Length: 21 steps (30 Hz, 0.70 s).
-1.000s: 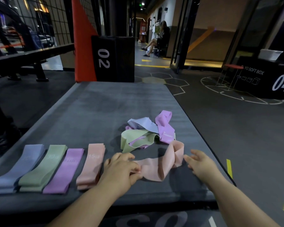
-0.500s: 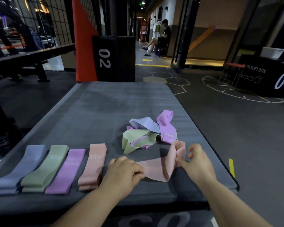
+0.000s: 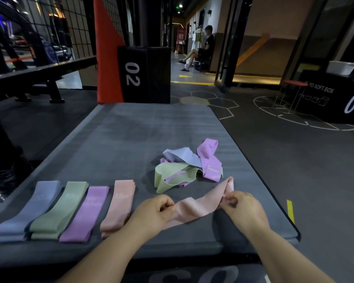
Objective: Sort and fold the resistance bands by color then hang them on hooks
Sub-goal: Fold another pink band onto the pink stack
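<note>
While both hands, left hand (image 3: pixel 154 209) and right hand (image 3: pixel 242 207), pinch its ends, the pink band (image 3: pixel 198 205) runs left-right.

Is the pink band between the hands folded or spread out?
Spread out, not folded: the pink band runs as one wrinkled length between the left hand and right hand, each pinching it.

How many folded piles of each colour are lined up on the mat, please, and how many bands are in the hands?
Blue folded pile: 1
Green folded pile: 1
Purple folded pile: 1
Pink folded pile: 1
Pink band, gripped by left hand and right hand: 1
Total: 5
</note>
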Each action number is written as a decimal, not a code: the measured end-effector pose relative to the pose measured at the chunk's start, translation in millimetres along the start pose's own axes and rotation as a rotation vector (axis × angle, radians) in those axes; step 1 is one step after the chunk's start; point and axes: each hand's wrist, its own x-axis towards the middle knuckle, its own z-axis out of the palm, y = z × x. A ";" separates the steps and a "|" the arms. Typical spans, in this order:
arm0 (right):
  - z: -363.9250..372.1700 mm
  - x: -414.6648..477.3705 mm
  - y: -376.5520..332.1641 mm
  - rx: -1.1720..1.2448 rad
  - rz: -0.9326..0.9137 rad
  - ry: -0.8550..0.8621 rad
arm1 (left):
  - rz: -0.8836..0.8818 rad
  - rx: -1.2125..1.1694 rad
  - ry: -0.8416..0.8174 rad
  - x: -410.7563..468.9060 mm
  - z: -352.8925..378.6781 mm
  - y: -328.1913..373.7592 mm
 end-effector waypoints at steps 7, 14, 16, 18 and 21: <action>-1.0 6.7 2.3 0.067 0.053 -0.002 | -0.033 -0.101 0.014 -2.9 -2.6 1.8; -15.8 13.7 8.3 0.345 0.156 0.081 | -0.061 -0.294 0.085 -1.3 -5.6 1.0; -17.9 14.8 10.9 0.405 0.170 0.082 | -0.060 -0.350 0.108 -0.3 -6.7 2.4; -18.6 15.6 14.0 0.457 0.192 0.074 | -0.055 -0.371 0.123 -0.6 -7.8 4.3; -18.6 19.5 20.7 0.506 0.246 0.081 | -0.053 -0.311 0.146 -0.9 -7.8 3.6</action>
